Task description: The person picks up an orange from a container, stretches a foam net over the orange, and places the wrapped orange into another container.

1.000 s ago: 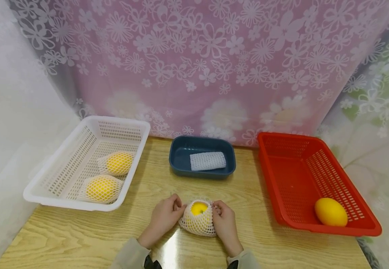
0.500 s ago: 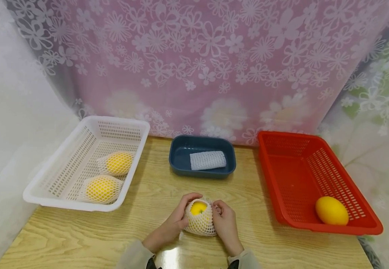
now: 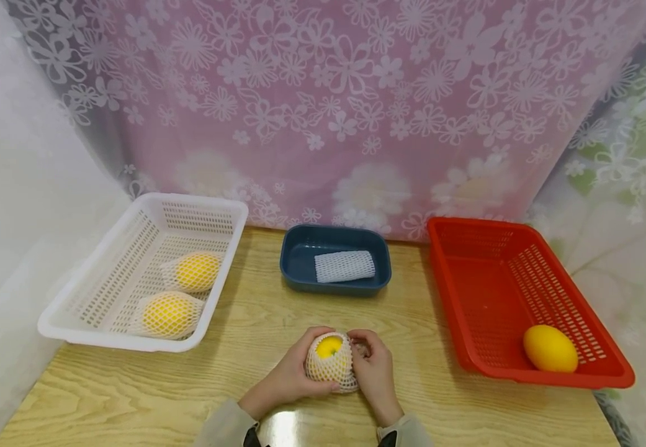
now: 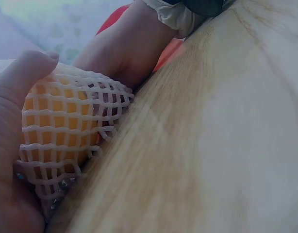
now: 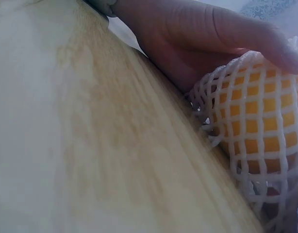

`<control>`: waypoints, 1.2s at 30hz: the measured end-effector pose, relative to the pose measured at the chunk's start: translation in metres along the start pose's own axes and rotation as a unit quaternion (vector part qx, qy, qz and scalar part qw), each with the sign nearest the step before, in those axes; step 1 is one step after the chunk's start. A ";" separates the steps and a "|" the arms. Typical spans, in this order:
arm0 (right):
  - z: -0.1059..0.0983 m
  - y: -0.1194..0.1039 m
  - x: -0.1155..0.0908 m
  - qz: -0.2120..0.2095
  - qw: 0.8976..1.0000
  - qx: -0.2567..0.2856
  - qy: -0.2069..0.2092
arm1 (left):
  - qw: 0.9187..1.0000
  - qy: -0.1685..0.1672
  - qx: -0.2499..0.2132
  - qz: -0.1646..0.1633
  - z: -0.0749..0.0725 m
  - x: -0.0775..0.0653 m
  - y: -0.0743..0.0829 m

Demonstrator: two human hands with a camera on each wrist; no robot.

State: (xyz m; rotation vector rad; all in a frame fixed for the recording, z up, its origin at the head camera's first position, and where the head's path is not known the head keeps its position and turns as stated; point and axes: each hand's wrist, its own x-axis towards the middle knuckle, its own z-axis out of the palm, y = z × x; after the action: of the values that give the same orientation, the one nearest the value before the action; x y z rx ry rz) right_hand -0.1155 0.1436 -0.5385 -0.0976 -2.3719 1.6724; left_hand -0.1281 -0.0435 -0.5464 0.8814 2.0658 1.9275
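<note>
A yellow fruit [image 3: 329, 347] sits near the table's front, inside a white foam net sleeve [image 3: 329, 370] that leaves its top bare. My left hand [image 3: 293, 372] grips the netted fruit from the left, thumb across the near side. On the other side, my right hand [image 3: 375, 369] pinches the net's right edge between thumb and fingers. In the left wrist view the net [image 4: 59, 124] is stretched over the fruit, with its loose end bunched towards the right hand. The right wrist view shows the right thumb lying on the net [image 5: 260, 116]; the other right fingertips are hidden.
At left, a white basket [image 3: 105, 340] holds two netted yellow fruits [image 3: 172, 313]. A blue tray [image 3: 295, 248] at the back contains a flat foam net [image 3: 345, 267]. The red basket [image 3: 468, 310] on the right holds one bare yellow fruit [image 3: 550, 349].
My left hand has gone from pinching the net's left edge to wrapping round the fruit, its thumb sliding to the near side. My right hand stays at the net's right edge.
</note>
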 end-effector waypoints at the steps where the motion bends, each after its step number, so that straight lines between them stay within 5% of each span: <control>1: 0.000 0.000 0.000 -0.005 1.000 0.007 0.003 | 1.000 0.001 0.000 -0.002 0.000 0.000 0.000; 7: 0.001 0.001 0.000 -0.074 0.993 0.083 0.031 | 1.000 0.005 -0.002 -0.010 0.000 0.000 0.012; 10: 0.000 0.000 0.000 -0.107 0.983 0.148 0.006 | 1.000 0.002 -0.006 -0.015 -0.001 0.000 0.026; 15: -0.003 -0.001 -0.001 -0.108 0.971 0.198 -0.078 | 1.000 0.000 0.008 -0.012 -0.001 0.001 0.010; 20: -0.002 -0.002 -0.004 -0.092 0.971 0.197 -0.098 | 1.000 -0.001 0.016 -0.016 -0.001 0.001 0.002; 28: -0.003 -0.002 -0.002 -0.127 0.960 0.209 -0.137 | 0.995 0.038 0.042 0.084 -0.002 -0.001 0.003; 32: -0.002 -0.002 -0.002 -0.077 0.952 0.240 -0.175 | 0.988 0.068 0.050 0.132 -0.004 -0.002 0.005; 36: -0.002 -0.003 -0.002 0.020 0.916 0.309 -0.257 | 0.979 0.089 0.063 0.173 -0.004 -0.001 0.006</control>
State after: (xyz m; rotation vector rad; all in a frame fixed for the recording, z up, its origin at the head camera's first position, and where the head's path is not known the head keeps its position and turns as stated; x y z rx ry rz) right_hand -0.1124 0.1441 -0.5348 0.4606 -2.0030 2.6377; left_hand -0.1278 -0.0474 -0.5399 1.2061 2.2837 2.1324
